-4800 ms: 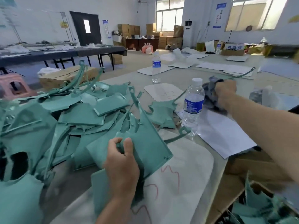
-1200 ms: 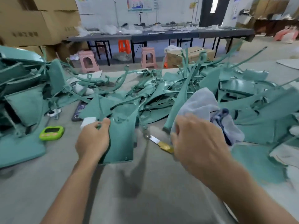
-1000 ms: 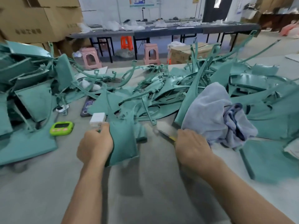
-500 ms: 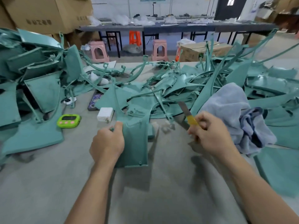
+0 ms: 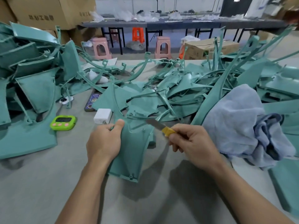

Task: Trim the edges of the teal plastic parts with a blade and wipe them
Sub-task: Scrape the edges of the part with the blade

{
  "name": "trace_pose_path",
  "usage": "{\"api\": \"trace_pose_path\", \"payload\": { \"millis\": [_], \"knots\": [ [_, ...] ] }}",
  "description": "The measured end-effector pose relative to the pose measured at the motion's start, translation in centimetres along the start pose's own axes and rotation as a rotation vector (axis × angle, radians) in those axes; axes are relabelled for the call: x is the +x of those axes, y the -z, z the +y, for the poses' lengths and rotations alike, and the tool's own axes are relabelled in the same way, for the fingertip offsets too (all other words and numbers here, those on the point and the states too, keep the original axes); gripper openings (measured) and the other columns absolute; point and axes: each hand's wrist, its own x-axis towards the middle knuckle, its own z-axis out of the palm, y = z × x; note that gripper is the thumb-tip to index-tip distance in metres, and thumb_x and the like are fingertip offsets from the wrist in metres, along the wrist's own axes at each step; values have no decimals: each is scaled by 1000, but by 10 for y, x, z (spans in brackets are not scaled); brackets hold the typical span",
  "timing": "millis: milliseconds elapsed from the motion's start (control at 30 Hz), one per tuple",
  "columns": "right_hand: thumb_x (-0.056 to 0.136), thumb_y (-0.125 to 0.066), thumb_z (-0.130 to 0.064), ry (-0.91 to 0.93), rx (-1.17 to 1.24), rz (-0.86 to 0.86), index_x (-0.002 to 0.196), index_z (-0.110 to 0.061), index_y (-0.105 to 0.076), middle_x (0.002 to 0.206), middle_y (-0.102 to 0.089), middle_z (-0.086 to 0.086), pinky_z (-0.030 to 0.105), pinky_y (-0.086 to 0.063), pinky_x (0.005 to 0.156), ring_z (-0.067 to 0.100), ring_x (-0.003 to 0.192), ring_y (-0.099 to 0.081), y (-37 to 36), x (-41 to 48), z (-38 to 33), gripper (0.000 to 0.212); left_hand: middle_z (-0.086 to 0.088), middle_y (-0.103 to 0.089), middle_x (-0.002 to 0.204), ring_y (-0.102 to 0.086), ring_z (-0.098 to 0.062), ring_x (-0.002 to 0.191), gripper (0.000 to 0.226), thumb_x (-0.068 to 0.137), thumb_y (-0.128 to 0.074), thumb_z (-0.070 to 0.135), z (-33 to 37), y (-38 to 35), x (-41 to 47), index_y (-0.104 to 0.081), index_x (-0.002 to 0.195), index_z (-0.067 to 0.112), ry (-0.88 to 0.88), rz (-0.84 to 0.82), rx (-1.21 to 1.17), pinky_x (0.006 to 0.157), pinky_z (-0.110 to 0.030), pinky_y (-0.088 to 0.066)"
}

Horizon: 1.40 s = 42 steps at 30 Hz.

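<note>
- Half a second back the blade [image 5: 155, 124] pointed up and away over the heap; now it is tipped down and to the left, its steel tip just beside the top right edge of the teal part [image 5: 131, 151].
- Both hands sit lower and nearer the viewer than before, and the part has come with them, towards the near edge of the counter [image 5: 40, 183].
- A second ago the right hand [image 5: 192, 143] was down at the blade on the counter beside the cloth [image 5: 239, 123]; now the blade is lifted clear, and the cloth lies on the teal pieces at the right, touched by neither hand.
- Right hand: fingers curled in, thumb and forefinger pinching the blade's yellow handle, the steel sticking out to the left.
- Left hand [image 5: 103, 141]: wrapped round the left edge of the teal part, thumb lying on the part's face near its top corner, the other fingers tucked behind and out of sight.
- Teal part: it stands tilted, with its lower corner near or on the counter, between the two forearms.
- Counted: one blade, one part in hand.
- Whether the crumpled cloth is one piece or two, pale grey-blue and darker blue, I cannot tell.
- Heap of teal parts [image 5: 178, 94]: panels and thin curved strips spread across the far counter and stacked at the left, too tangled to count.
- On the counter left of the hands: one green timer [image 5: 63, 122], one white block [image 5: 102, 116], one phone [image 5: 91, 102] partly under a teal panel.
- Beyond the counter: two pink stools [image 5: 102, 48] and one orange stool [image 5: 138, 34].
</note>
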Motion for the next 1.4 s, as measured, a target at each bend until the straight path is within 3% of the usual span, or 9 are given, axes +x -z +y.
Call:
{"api": "trace_pose_path", "payload": {
  "millis": [167,367,567,733,900,1067,1200,1333,1400],
  "knots": [
    [96,-69,-17,-3,-163,-40,74,-26,-69,64,-64,-9,12,-42,56,3,56,-57,0,-2,-1,24,6,-35,44,-40,-28,56,58,77,-48,68,-2,3,4,-38,48,19,46,-102,-154,56,-36,-32],
    [98,-64,-16,-136,-218,349,67,-17,-65,58,-64,4,44,-52,52,25,55,-59,2,17,10,31,8,-31,46,-34,-23,52,58,78,-52,66,-9,5,3,-33,50,19,19,-126,-206,54,-36,-30],
    [95,-65,-15,13,1,-5,74,-8,-67,63,-56,4,25,-37,54,10,56,-46,-10,-1,4,22,8,-35,49,-35,-16,48,57,75,-54,68,-17,8,2,-35,53,19,48,-142,-274,56,-35,-31],
    [96,-66,-12,-226,-178,377,64,-13,-66,49,-51,-7,20,-28,45,5,45,-37,7,16,16,31,7,-37,51,-36,-16,50,60,74,-55,68,-17,10,4,-38,55,13,45,-143,-268,56,-35,-32],
    [92,-66,-17,38,68,76,73,-20,-70,58,-54,-9,16,-35,54,4,54,-43,-3,0,6,19,5,-39,53,-37,-15,50,51,75,-55,65,-17,10,3,-43,56,19,76,-156,-312,56,-33,-32],
    [94,-67,-12,-121,-58,406,69,-13,-68,52,-48,1,32,-30,49,9,49,-35,9,15,20,25,7,-34,50,-33,-15,48,50,75,-56,61,-14,10,2,-35,54,21,62,-163,-290,55,-34,-30],
    [91,-67,-16,58,62,130,71,-17,-68,58,-53,-1,23,-34,50,6,52,-41,-3,-1,8,20,3,-38,53,-36,-16,50,46,73,-56,61,-12,12,1,-39,57,21,86,-179,-340,55,-34,-30],
    [96,-66,-13,-158,-123,381,67,-16,-67,49,-45,-10,27,-27,46,6,46,-33,4,18,14,29,4,-41,53,-38,-16,51,43,72,-56,61,-15,14,2,-43,58,22,93,-187,-318,56,-34,-32],
    [96,-66,-14,-90,-49,385,66,-20,-65,51,-43,-9,28,-26,46,7,48,-32,8,15,13,30,5,-41,51,-37,-16,49,42,72,-56,60,-17,12,-2,-41,57,23,119,-192,-316,56,-34,-32]
  ]
}}
